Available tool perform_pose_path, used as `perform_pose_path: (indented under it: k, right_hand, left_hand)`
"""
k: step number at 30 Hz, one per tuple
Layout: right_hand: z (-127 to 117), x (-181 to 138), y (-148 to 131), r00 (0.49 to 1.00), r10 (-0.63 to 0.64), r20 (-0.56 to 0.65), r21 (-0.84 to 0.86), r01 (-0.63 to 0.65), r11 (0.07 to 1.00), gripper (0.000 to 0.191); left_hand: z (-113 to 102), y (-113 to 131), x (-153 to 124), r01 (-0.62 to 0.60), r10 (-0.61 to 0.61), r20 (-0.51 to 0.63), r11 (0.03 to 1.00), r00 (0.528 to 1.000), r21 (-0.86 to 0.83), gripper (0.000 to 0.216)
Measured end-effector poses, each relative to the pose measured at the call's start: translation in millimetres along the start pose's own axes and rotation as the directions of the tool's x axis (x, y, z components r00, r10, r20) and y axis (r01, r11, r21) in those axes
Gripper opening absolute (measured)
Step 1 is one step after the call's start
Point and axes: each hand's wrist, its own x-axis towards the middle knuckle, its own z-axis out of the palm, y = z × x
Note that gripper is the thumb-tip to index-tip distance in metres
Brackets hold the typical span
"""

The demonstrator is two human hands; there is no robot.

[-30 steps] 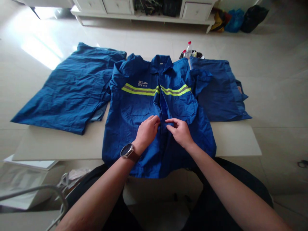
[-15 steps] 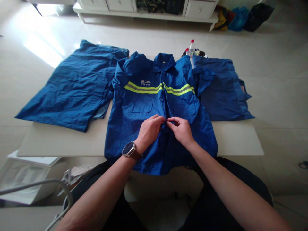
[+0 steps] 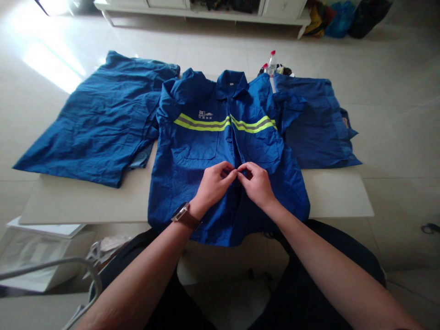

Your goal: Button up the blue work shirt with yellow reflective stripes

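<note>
A blue work jacket (image 3: 192, 142) with yellow-and-grey reflective bands lies front up before me, its collar pointing away and its hem hanging over the near table edge. My left hand (image 3: 216, 181), a watch on its wrist, pinches the front placket at mid-height. Opposite it, my right hand (image 3: 256, 183) pinches the other side of the front opening, and the fingertips of both hands meet. Whatever small part of the placket sits between the fingertips is hidden. Above the hands the front edges lie slightly apart, with a button showing on the placket.
Blue folded garments lie at the left (image 3: 92, 114) and right (image 3: 312, 123) on the white table (image 3: 337, 195). Bottles with red caps (image 3: 272, 64) stand behind the jacket. A white cabinet (image 3: 165, 13) and bags (image 3: 340, 20) are farther back. A clear box (image 3: 41, 256) stands at lower left.
Both hands stay at the same spot on the placket; the left wrist has turned and the fingers are more bent. The whole view has shifted slightly.
</note>
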Motion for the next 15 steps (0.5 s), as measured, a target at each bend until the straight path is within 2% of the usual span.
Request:
perform_pose_path:
  k: [3, 6, 9, 11, 15]
  right_hand:
    - [-1, 1, -2, 1.0, 0.001, 0.009, -0.03, -0.001, 1.0, 0.009]
    - [-2, 2, -3, 1.0, 0.014, 0.001, -0.023, -0.014, 1.0, 0.013]
    - [-2, 4, -1, 0.993, 0.114, 0.008, 0.074, -0.114, 0.991, 0.014]
    - [1, 6, 4, 0.979, 0.205, 0.022, 0.158, -0.206, 0.966, 0.017]
    - [8, 11, 16, 0.938, 0.338, 0.081, 0.296, -0.346, 0.89, 0.019]
  left_hand:
    - [6, -7, 2, 0.052, -0.061, -0.048, 0.984, 0.997, -0.167, 0.016]
    - [11, -15, 5, 0.123, -0.147, -0.05, 0.937, 0.988, -0.328, 0.016]
    - [13, -17, 5, 0.176, -0.204, -0.025, 0.894, 0.979, -0.413, 0.016]
    - [13, -14, 5, 0.168, -0.196, -0.037, 0.911, 0.98, -0.377, 0.015]
    - [13, -9, 2, 0.116, -0.135, -0.1, 0.977, 0.986, -0.181, 0.009]
